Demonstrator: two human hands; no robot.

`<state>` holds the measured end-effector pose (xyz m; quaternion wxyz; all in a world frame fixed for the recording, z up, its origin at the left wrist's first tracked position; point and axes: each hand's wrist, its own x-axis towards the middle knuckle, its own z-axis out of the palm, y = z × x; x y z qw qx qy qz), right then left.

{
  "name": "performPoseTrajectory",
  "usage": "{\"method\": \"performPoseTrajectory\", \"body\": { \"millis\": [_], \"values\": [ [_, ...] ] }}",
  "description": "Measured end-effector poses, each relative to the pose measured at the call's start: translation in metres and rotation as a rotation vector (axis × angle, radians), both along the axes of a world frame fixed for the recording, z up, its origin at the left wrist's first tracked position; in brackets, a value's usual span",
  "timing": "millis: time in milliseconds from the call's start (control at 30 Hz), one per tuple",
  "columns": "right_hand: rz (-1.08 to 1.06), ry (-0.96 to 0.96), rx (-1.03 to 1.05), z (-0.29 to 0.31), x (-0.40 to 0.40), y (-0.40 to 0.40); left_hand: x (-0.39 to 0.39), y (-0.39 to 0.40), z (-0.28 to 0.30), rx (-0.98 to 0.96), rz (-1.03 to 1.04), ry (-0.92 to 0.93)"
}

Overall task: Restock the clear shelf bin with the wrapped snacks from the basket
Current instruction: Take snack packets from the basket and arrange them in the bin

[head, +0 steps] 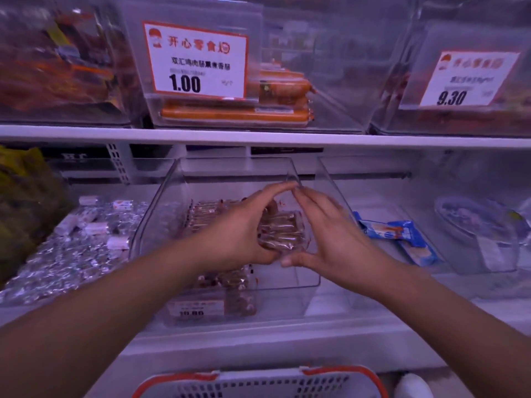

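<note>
The lower shelf (287, 337) carries the clear shelf bin (169, 208) at its middle, front wall at the shelf's front edge. Inside it, wrapped snacks (201, 216) lie stacked along the bin's left wall, long axes running left to right, with more against the front wall. Both hands meet over the bin's right half around 1 bundle of snacks (280, 229), fingertips touching at the far side. The left hand (244, 225) curls its fingers round the bundle; the right hand (324, 228) presses it with nearly straight fingers. The bundle probably goes down into the bare right side. Only the basket (258, 383) rim shows, below the shelf's front edge.
</note>
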<state>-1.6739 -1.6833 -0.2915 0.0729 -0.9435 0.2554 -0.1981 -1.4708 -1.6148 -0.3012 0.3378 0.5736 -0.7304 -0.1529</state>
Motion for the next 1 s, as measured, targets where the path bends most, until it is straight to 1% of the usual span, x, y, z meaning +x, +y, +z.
{"method": "performPoseTrajectory", "body": {
  "millis": [67,100,167,233,267,400,467,567,633,700,767,833,933,1000],
  "values": [
    [-0.056,-0.083,0.029,-0.003,-0.014,0.002,0.0,-0.009,-0.015,0.046,-0.003,0.076],
    [-0.078,-0.163,0.07,-0.006,-0.022,0.004,0.0,-0.013,-0.022,0.067,0.003,0.078],
    [-0.126,-0.362,0.119,-0.016,-0.041,0.011,0.001,-0.021,-0.037,0.113,0.033,0.015],
    [-0.164,-0.513,0.12,-0.025,-0.055,0.019,0.0,-0.028,-0.046,0.188,0.068,-0.137],
    [-0.169,-0.534,0.107,-0.028,-0.058,0.022,0.0,-0.031,-0.05,0.221,0.073,-0.232],
    [-0.161,-0.53,0.116,-0.037,-0.061,0.028,-0.004,-0.032,-0.062,0.263,0.03,-0.668],
    [-0.155,-0.531,0.124,-0.038,-0.057,0.031,-0.004,-0.029,-0.069,0.345,-0.01,-0.79],
    [-0.136,-0.507,0.135,-0.042,-0.053,0.035,-0.005,-0.031,-0.069,0.498,-0.015,-0.813],
    [-0.13,-0.477,0.14,-0.043,-0.053,0.037,-0.008,-0.034,-0.063,0.525,-0.011,-0.834],
    [-0.134,-0.466,0.153,-0.044,-0.054,0.04,-0.013,-0.035,-0.06,0.475,-0.012,-0.834],
    [-0.134,-0.484,0.165,-0.045,-0.055,0.042,-0.017,-0.036,-0.058,0.378,-0.02,-0.816],
    [-0.126,-0.514,0.153,-0.046,-0.055,0.044,-0.017,-0.038,-0.055,0.322,-0.021,-0.831],
    [-0.085,-0.573,0.07,-0.049,-0.057,0.05,-0.018,-0.04,-0.054,0.327,-0.002,-0.855],
    [-0.044,-0.593,0.011,-0.054,-0.061,0.057,-0.019,-0.039,-0.054,0.333,0.013,-0.824]
  ]
}}
